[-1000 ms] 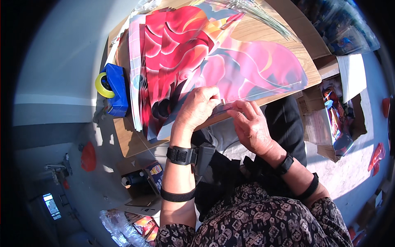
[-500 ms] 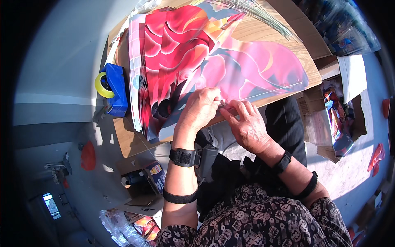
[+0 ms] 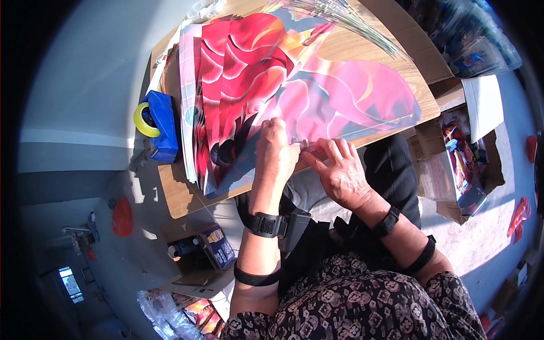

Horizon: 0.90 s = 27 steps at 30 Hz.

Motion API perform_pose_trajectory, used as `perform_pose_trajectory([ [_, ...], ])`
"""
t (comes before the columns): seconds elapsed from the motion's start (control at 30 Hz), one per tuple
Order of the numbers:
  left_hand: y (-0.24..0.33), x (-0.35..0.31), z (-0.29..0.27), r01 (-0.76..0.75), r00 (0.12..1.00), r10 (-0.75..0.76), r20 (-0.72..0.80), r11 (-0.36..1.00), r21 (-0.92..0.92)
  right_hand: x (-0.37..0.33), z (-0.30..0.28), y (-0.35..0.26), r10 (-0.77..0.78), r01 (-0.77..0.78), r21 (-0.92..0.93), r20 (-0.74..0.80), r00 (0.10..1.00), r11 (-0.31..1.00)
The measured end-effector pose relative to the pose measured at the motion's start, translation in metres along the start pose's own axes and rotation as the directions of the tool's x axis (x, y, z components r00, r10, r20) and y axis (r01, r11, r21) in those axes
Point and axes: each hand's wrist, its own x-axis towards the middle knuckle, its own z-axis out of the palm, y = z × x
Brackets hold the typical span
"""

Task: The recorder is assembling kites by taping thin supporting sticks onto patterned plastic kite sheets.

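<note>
From where I sit, the translucent pink sheet (image 3: 362,85) lies on the wooden table (image 3: 177,199), its near edge running to both hands. My right hand (image 3: 344,180) seems to pinch that edge between thumb and forefinger; my left hand (image 3: 276,156) is curled beside it (whether its fingers grip anything, I can't tell). I'd hold the sheet flat, work in small, even pinches, and avoid dragging the fanned red sheets (image 3: 243,68) alongside
</note>
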Motion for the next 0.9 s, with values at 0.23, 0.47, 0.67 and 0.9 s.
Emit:
perform_pose_trajectory([
  [0.23, 0.014, -0.039, -0.004, -0.122, 0.981, 0.127, -0.148, 0.991, 0.047, -0.007, -0.008, 0.0, 0.104, -0.105, 0.066, 0.027, 0.994, 0.992],
  [0.47, 0.018, -0.061, 0.013, -0.162, 0.982, 0.113, 0.153, 0.919, 0.359, -0.005, 0.0, 0.004, 0.09, -0.067, -0.126, 0.189, 0.978, 0.99],
  [0.67, 0.003, -0.071, 0.003, -0.084, 0.994, 0.051, 0.096, 0.918, 0.388, -0.014, -0.019, 0.027, 0.101, -0.082, -0.087, 0.249, 0.963, 0.993],
  [0.9, -0.019, -0.081, -0.006, -0.05, 0.996, 0.022, 0.082, 0.934, 0.354, -0.033, -0.056, 0.087, 0.243, -0.214, -0.21, 0.126, 0.962, 0.954],
])
